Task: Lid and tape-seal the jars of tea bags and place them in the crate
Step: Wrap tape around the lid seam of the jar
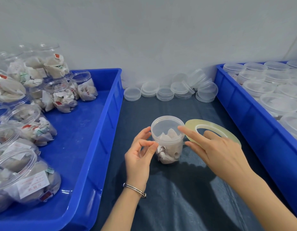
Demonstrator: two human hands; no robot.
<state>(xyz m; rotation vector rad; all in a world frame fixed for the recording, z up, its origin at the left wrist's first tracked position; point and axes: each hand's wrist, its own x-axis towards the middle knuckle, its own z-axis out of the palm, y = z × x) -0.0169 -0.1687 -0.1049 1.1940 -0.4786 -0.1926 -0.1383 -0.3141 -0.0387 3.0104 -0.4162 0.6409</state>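
Observation:
A clear jar of tea bags (168, 147) stands upright on the dark mat, with a translucent lid (166, 126) on it. My left hand (138, 157) is at the jar's left side. One finger touches the lid's rim, while thumb and another finger pinch together against the jar wall just below the lid, apparently on a clear tape end. My right hand (217, 149) is on the jar's right, its index fingertip on the lid's edge and its thumb against the wall. That hand holds a flat yellowish tape roll (209, 126), with a finger in its hole.
A blue crate (111, 105) on the left holds several open jars of tea bags (61, 95), some lying on their sides. Another blue crate (236, 100) on the right is filled with lidded jars. Stacks of loose lids (169, 90) line the wall behind the mat.

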